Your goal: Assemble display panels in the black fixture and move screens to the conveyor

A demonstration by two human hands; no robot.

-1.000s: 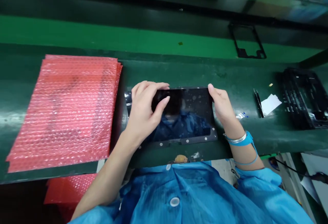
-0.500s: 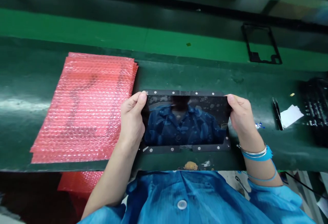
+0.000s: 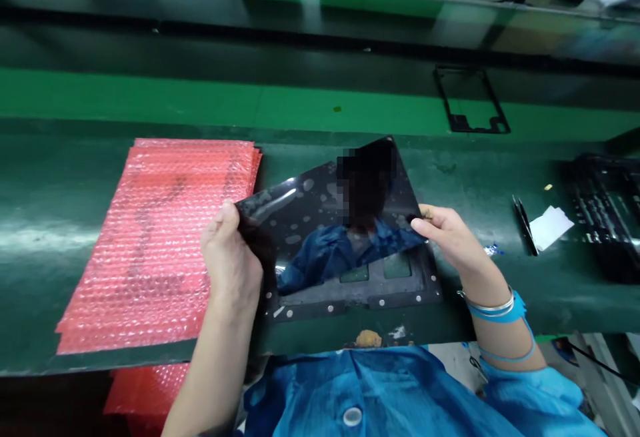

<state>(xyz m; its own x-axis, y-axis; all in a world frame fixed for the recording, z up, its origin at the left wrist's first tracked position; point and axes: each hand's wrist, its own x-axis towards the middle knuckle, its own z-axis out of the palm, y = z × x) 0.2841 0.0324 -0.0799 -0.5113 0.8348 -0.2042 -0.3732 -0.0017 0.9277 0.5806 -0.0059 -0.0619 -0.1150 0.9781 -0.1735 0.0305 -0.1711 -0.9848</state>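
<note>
A glossy black screen panel is held tilted between both hands, its right end raised toward the far side. My left hand grips its left edge, thumb on top and fingers hidden beneath. On the lower right edge my right hand pinches the panel between thumb and fingers. Below the panel lies a flat dark fixture plate with round silver dots and cut-out windows, mostly covered by the panel. Pale smudges and reflections show on the panel's face.
A stack of red bubble-wrap bags lies left of my hands. To the right are black tweezers, a white paper piece and stacked black frames. Farther back rests a black frame on the green strip.
The panel has lifted off the fixture plate and turned, its far right corner now higher. My left hand has moved left, and my right hand has shifted a little left and down.
</note>
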